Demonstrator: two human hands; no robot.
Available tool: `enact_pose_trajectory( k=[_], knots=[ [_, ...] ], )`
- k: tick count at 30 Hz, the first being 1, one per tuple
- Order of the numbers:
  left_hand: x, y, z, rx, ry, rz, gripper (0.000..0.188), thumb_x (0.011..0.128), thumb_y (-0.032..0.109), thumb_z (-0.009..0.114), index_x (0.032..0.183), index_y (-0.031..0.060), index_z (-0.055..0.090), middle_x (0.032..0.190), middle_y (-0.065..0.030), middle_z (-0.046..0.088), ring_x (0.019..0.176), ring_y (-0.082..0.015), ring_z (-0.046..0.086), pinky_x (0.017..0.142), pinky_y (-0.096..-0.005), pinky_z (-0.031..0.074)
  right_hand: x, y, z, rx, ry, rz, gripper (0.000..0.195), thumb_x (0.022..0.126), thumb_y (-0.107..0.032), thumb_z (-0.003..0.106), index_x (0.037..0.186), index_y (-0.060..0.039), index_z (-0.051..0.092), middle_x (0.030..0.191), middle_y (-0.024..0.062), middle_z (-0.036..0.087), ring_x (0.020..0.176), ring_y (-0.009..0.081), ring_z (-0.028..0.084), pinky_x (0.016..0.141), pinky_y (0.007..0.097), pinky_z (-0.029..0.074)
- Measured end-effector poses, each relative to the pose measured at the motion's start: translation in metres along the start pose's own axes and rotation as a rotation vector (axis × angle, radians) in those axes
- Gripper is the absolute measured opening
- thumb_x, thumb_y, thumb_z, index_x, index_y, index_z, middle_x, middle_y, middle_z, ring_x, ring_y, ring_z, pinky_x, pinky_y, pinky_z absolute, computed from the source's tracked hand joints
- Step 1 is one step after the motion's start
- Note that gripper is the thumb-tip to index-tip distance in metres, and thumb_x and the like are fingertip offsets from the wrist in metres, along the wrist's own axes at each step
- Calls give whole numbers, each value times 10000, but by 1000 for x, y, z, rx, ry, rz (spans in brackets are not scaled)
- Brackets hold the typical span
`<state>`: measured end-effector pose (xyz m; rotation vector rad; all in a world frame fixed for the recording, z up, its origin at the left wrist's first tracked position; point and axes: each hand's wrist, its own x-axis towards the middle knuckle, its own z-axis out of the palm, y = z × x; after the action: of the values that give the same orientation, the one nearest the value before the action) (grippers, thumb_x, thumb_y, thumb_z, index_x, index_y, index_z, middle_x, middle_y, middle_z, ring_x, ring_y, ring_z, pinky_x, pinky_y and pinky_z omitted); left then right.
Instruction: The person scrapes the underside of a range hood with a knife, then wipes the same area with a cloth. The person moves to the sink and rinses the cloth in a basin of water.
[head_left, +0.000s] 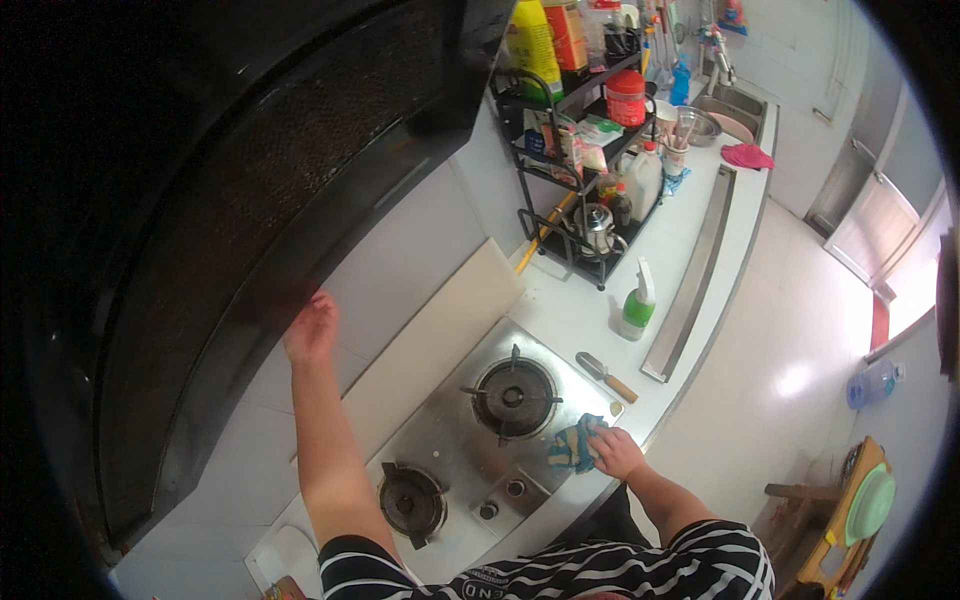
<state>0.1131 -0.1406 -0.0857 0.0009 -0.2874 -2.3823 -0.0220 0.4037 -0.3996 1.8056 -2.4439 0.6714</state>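
My right hand (616, 451) is closed on a blue and cream striped cloth (576, 447), which lies against the front right part of the steel two-burner gas stove (465, 442). My left hand (313, 330) is raised at the lower edge of the black range hood (352, 217); its fingertips are partly lost in shadow, and whether it grips anything is unclear. Beyond the stove's right edge lies a knife with a wooden handle (621, 389). Past it stands a spray bottle with green liquid (637, 311). Two control knobs (516, 487) sit at the stove's front.
A black tiered rack (559, 172) holds bottles, jars and a metal kettle (598, 227). Farther along the counter (694, 225) are a long metal-lined slot (694, 281), a pink cloth (747, 156), bowls and a sink (731, 105). A wooden stand with a green basin (871, 504) is at right.
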Motion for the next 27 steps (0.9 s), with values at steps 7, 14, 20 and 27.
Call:
enact_pose_trajectory(
  k=[7,14,20,27],
  knots=[
    [-15,-17,25,39,164,39,306,862,155,487,1063,-72,531,971,-173,560,947,-318,500,776,-396,421,-1,0,-2,-2,-8,8,573,635,-298,705,1165,-119,582,1206,92,539,1041,238,529,905,357,435],
    [-17,-12,20,-15,88,9,288,826,197,567,1002,-31,585,1024,-181,600,929,-327,521,765,-394,418,-3,-2,7,59,35,-8,554,617,-235,680,1144,-103,573,1198,131,536,1010,306,539,884,394,444],
    [-29,18,9,49,140,87,258,837,171,557,1007,-20,587,1006,-175,612,871,-308,539,709,-377,431,0,-11,8,84,57,22,529,620,-172,664,1132,-88,560,1219,147,524,1050,334,525,918,413,426],
    [-49,45,3,15,29,39,228,853,126,518,1008,-26,586,998,-161,604,857,-265,535,694,-338,427,1,-34,8,114,43,205,527,634,-126,647,1147,-74,536,1232,164,506,1107,349,486,969,430,397]
  ],
)
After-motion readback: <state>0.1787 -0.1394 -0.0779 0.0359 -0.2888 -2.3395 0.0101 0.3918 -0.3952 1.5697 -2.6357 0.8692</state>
